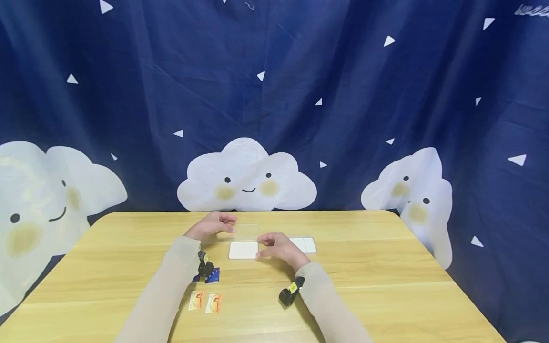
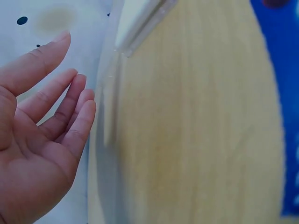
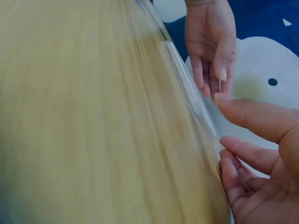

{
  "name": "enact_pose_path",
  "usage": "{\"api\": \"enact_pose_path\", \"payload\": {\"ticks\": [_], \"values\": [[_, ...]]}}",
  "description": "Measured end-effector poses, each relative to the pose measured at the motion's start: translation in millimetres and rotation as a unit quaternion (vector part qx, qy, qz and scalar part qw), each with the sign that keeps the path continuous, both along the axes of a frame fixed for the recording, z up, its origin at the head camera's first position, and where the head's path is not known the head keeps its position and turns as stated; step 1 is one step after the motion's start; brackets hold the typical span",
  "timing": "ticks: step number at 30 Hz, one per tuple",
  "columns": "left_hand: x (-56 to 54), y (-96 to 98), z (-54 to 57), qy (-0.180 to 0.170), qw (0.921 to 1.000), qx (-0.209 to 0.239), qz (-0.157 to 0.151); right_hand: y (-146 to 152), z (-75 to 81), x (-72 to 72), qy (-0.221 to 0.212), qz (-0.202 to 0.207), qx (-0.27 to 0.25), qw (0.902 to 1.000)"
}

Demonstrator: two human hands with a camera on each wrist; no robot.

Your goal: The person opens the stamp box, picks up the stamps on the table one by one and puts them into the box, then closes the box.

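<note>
A flat rectangular case with a white base [image 1: 243,250] lies on the table, its clear lid [image 1: 246,232] swung back on the far side. At the lid's left edge is my left hand [image 1: 212,225], with thumb and fingers apart in the left wrist view, where the palm [image 2: 39,168] shows. My right hand [image 1: 280,247] is at the right end of the case, fingertips right at its edge. In the right wrist view its thumb [image 3: 252,114] stands apart from the loosely bent fingers. Behind the right hand lies a second white case [image 1: 303,245], partly covered by it.
Nearer me on the left lie two small orange-and-white packets [image 1: 213,303]. Just beyond them is a blue packet [image 1: 212,275], with another mostly hidden by the left wrist. A dark blue curtain [image 1: 274,105] with clouds hangs behind the wooden table [image 1: 386,286].
</note>
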State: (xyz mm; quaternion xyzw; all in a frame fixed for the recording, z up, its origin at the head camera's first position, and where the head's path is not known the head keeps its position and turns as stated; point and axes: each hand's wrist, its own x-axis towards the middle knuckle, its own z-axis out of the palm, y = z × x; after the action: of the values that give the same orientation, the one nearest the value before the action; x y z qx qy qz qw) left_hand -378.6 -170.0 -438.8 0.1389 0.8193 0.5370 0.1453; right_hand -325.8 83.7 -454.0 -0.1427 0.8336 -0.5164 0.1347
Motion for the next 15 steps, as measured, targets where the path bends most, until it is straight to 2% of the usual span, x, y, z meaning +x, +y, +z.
{"api": "enact_pose_path", "payload": {"ticks": [8, 15], "values": [[2.8, 6.1, 11.5, 0.014, 0.9997, -0.021, 0.004, 5.6, 5.3, -0.6, 0.009, 0.008, -0.015, 0.9998], [8.0, 12.4, 14.9, 0.032, 0.9987, -0.039, 0.004, 17.1, 12.2, 0.0, 0.02, 0.012, -0.028, 0.9993]]}}
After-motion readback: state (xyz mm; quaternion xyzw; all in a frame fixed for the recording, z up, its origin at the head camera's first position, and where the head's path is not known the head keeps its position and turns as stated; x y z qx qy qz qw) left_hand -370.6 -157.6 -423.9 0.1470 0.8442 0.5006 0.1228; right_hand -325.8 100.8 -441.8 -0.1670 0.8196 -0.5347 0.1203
